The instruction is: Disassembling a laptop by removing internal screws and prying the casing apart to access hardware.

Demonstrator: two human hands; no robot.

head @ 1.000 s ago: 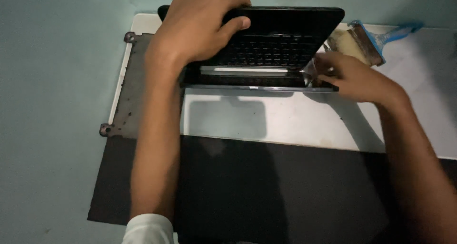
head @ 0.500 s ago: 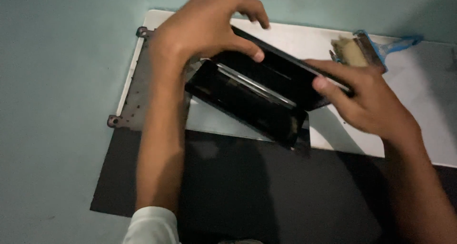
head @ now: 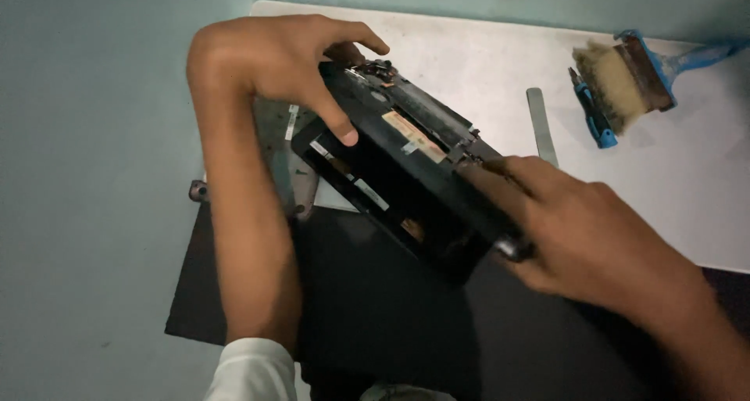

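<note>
Between our two hands, head view: one black laptop (head: 406, 174), closed or nearly so, tilted up on edge above the white sheet (head: 484, 65) and the dark mat (head: 375, 315). Its long axis runs from upper left to lower right. Our left hand (head: 289, 57) clasps the upper-left end, fingers curled over the top, thumb pressed on the dark face. Our right hand (head: 578, 229) grips the lower-right end, fingers wrapped round the edge. Both hands sit at opposite ends, equally near; neither is free.

Nearby items: a grey metal plate (head: 285, 162) under the laptop's left end, partly hidden by the left forearm; a flat metal strip (head: 541, 123), a blue-handled screwdriver (head: 594, 116) and a blue-handled brush (head: 625, 80) at upper right, well apart from both hands.

Hard to make out: the laptop's underside, its far edge, and the lower corner lost in shadow. Right fingertips are hidden behind the casing.
</note>
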